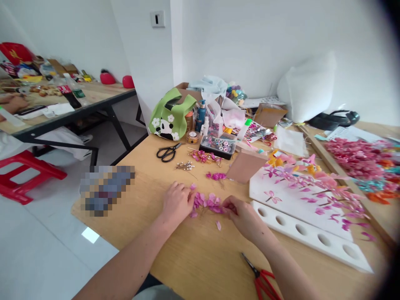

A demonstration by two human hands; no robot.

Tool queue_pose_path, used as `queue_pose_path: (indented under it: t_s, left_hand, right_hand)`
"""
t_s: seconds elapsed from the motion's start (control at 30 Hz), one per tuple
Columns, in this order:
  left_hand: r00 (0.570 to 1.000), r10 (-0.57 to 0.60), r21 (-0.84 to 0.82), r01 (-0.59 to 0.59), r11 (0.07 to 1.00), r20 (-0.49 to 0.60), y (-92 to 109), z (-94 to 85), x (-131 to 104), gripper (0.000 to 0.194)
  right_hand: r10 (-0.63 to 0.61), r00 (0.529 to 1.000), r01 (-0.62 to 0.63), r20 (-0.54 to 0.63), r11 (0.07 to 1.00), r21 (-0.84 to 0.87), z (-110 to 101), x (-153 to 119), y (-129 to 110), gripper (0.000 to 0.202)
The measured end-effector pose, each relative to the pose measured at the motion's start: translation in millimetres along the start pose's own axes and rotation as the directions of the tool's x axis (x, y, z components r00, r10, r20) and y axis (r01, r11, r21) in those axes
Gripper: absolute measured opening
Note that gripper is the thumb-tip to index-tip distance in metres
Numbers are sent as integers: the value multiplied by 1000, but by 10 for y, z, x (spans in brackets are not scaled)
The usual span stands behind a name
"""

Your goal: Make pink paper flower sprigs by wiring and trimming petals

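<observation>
On the table, pink petals are lying between my left hand, its grip hidden, and my right hand, pinching their edge narrowly; thin petals are probably needing light pressure.

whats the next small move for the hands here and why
Probably use the right hand to nudge the loose petal into the pink petal pile: it lies apart on the near side, close to that hand, while the left hand is at the other end.
</observation>
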State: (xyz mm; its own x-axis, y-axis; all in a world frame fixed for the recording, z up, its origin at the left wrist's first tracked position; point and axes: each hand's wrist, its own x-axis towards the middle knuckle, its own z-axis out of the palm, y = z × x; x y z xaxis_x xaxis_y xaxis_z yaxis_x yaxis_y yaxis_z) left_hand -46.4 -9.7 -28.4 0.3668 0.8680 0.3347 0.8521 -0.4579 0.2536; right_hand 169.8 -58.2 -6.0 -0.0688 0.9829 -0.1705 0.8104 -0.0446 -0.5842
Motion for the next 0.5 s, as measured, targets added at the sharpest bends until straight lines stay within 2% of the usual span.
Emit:
queue_pose_path:
  t_s: [0.1, 0.23, 0.37, 0.5]
  left_hand:
    - [999, -25, -76, 22, 997, -39, -17, 5, 9, 33]
    - [986, -120, -221, 93, 971, -115, -119, -11, 70, 42]
    - [960, -219, -274, 166, 947, -177, -326, -63, 138, 48]
    - [931, -282, -280, 214, 936, -233, -471, -97, 162, 51]
  right_hand:
    - [14, 1000, -13, 23, 999, -53, -47, -161, 16, 11]
    - [26, 996, -15, 81, 992, -129, 70, -336, -15, 15]
    - [14, 998, -1, 62, 981, -195, 252, -260, -140, 23]
    - [14, 1000, -11, 14, 976, -217, 283, -146, -261, 24]
